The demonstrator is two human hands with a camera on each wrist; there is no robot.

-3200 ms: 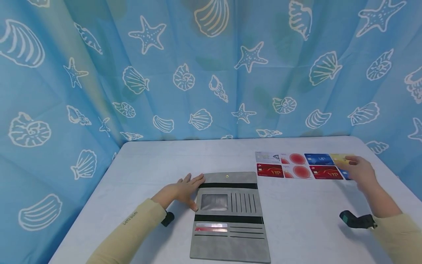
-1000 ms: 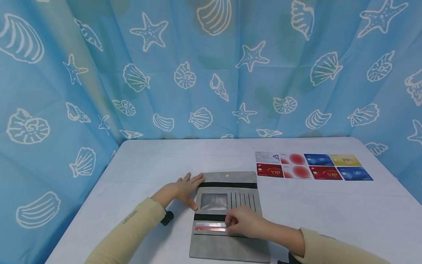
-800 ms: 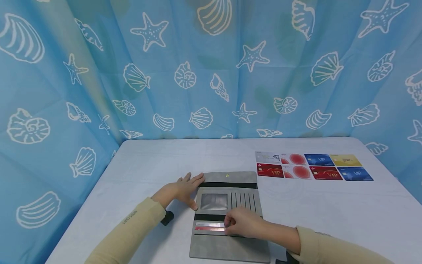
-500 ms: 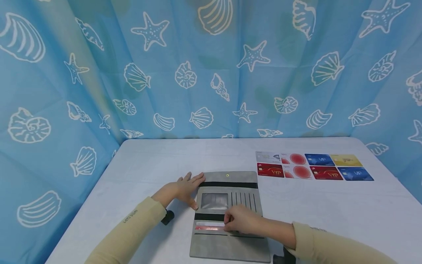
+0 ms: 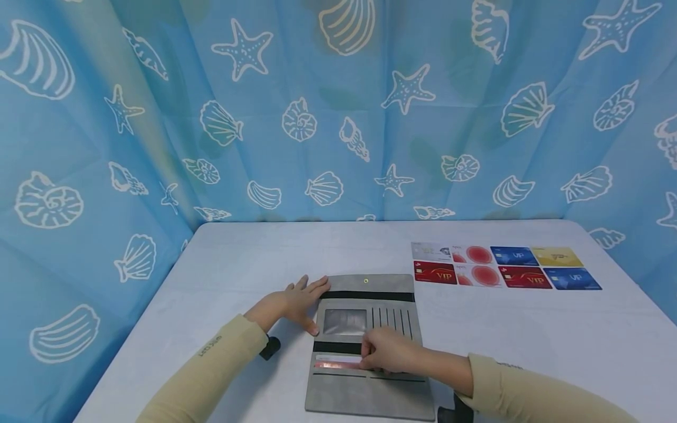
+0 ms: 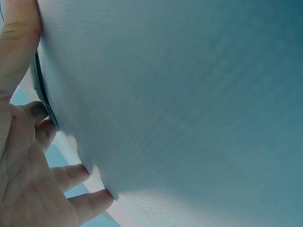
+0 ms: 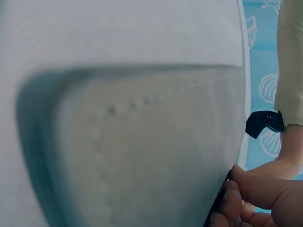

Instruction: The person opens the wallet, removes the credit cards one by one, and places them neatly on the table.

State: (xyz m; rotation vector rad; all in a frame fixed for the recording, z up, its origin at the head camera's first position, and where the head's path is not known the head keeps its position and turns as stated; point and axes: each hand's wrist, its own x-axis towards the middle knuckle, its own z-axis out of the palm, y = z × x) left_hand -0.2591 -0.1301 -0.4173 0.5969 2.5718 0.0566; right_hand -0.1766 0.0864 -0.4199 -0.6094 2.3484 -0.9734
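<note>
A grey wallet (image 5: 338,402) lies unfolded on the table, with dark bands, a clear window (image 5: 345,322) and rows of card slots. In its lower left slots sit a pale card (image 5: 338,358) and a red card (image 5: 336,365), only their top strips showing. My right hand (image 5: 394,352) is over the lower panel, thumb and fingers pinching the red card's right end; its fingers hide that end. In the right wrist view its fingertips meet at the wallet's edge. My left hand (image 5: 293,304), fingers spread, rests at the wallet's upper left edge.
Two rows of cards lie at the table's back right, among them a gold card (image 5: 557,257), a blue card (image 5: 573,279) and a red VIP card (image 5: 435,272). A blue shell-print curtain (image 5: 338,135) hangs behind the white table (image 5: 254,247).
My right hand has come from the gold and blue cards at the right to the wallet's lower slots. The red card's strip now shows slightly taller. My left hand has stayed put.
</note>
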